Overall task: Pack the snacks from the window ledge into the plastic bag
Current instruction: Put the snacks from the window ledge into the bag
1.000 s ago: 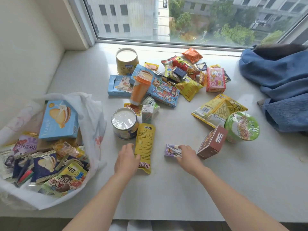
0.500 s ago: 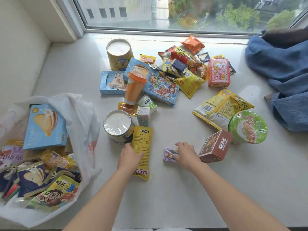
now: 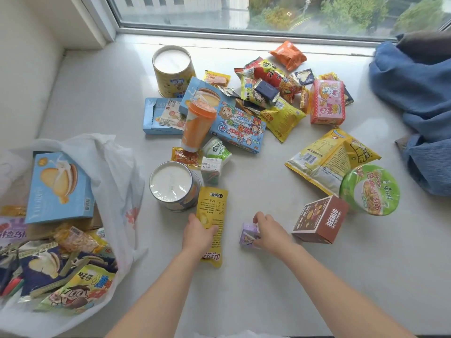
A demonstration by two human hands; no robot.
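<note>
While two white-lidded round tins point(image 3: 175, 185) stand at 12 o'clock, left hand point(image 3: 198, 236) grips one long yellow foil pouch point(image 3: 211, 222). Right hand point(image 3: 269, 231) pinches one small purple carton point(image 3: 247, 234).

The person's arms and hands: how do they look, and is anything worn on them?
Both forearms are bare up to the bottom edge of the head view; no sleeve shows. The left hand and the right hand have no glove, and no ring, watch or bracelet is visible on either hand or wrist. The fingernails are too small to judge. No markings show on the arms.
</note>
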